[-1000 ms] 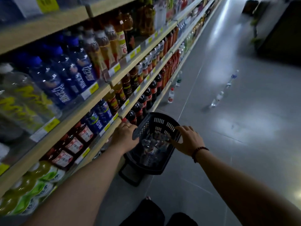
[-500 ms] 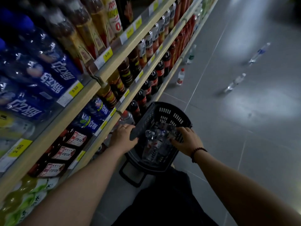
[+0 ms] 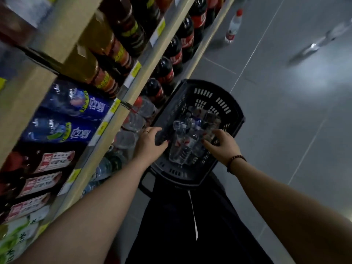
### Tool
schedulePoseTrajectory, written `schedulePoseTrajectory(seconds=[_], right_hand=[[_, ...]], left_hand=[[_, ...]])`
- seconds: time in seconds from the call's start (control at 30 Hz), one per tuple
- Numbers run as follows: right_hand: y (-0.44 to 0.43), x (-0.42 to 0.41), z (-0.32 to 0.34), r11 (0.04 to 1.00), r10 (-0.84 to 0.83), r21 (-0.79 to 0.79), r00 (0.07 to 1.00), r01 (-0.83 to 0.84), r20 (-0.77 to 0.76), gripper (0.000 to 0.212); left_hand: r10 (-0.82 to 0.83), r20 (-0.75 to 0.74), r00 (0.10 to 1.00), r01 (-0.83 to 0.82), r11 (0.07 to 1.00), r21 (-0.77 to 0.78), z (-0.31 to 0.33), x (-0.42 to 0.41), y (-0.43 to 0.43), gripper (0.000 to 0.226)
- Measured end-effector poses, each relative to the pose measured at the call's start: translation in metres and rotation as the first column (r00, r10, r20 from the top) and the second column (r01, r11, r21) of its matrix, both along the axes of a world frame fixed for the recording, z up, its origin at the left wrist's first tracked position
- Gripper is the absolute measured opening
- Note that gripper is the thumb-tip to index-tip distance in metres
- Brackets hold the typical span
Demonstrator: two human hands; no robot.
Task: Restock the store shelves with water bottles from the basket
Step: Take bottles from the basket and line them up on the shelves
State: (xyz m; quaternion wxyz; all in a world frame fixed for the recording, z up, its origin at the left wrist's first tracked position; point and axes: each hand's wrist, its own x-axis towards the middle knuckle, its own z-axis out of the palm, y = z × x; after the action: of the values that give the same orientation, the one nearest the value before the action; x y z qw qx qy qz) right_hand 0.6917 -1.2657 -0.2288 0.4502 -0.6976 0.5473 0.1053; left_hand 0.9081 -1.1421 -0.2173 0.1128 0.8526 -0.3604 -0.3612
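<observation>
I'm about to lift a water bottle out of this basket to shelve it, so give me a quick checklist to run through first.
1. The basket steadied: ok, the left hand grips its near edge.
2. The water bottles in it: ok, several.
3. The right hand holding one: cannot tell, it reaches among them.
4. Room beside the shelf bottles on the lowest level: cannot tell, blurred.
5. Floor free of strays: not ok, a red-capped bottle stands by the shelving.
</observation>
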Motion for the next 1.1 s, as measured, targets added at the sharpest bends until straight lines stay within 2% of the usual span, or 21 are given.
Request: schedulePoseTrajectory(seconds=[0.17, 0.3, 0.4, 0.53, 0.7, 0.83, 0.9, 0.97, 1.1], right_hand=[[0.020, 0.018, -0.092, 0.963, -0.237, 0.133, 0.971, 0.233, 0.010, 0.063], [0.040, 0.033, -0.162, 0.893, -0.415, 0.188, 0.910, 0.409, -0.007, 0.067], [0.050, 0.043, -0.208, 0.849, -0.495, 0.201, 0.869, 0.488, -0.017, 0.069], [0.059, 0.053, -0.256, 0.792, -0.585, 0.197, 0.811, 0.577, -0.026, 0.067], [0.061, 0.070, -0.286, 0.789, -0.611, 0.007, 0.787, 0.614, -0.088, 0.053], [0.065, 0.084, -0.294, 0.771, -0.637, -0.091, 0.762, 0.631, -0.112, 0.065], [0.070, 0.086, -0.295, 0.757, -0.653, -0.117, 0.749, 0.643, -0.107, 0.072], [0.076, 0.087, -0.295, 0.738, -0.674, -0.131, 0.734, 0.662, -0.083, 0.075], [0.083, 0.091, -0.295, 0.717, -0.695, -0.122, 0.716, 0.686, -0.062, 0.078]], left_hand=[[0.095, -0.068, 0.993, -0.091, 0.994, 0.054, -0.095, 0.004, -0.003, 0.047], [0.165, -0.193, 0.967, -0.152, 0.985, 0.080, -0.169, -0.002, -0.007, 0.046], [0.217, -0.288, 0.933, -0.196, 0.975, 0.100, -0.223, -0.008, -0.013, 0.051], [0.285, -0.341, 0.896, -0.248, 0.957, 0.148, -0.284, -0.007, -0.018, 0.063], [0.397, -0.399, 0.827, -0.340, 0.917, 0.208, -0.334, -0.009, -0.018, 0.069], [0.449, -0.493, 0.745, -0.379, 0.893, 0.240, -0.356, -0.015, -0.015, 0.062], [0.508, -0.519, 0.688, -0.409, 0.861, 0.301, -0.363, -0.016, -0.015, 0.066], [0.521, -0.523, 0.674, -0.381, 0.852, 0.358, -0.369, -0.016, -0.016, 0.074], [0.529, -0.562, 0.636, -0.409, 0.848, 0.335, -0.369, -0.014, -0.015, 0.072]])
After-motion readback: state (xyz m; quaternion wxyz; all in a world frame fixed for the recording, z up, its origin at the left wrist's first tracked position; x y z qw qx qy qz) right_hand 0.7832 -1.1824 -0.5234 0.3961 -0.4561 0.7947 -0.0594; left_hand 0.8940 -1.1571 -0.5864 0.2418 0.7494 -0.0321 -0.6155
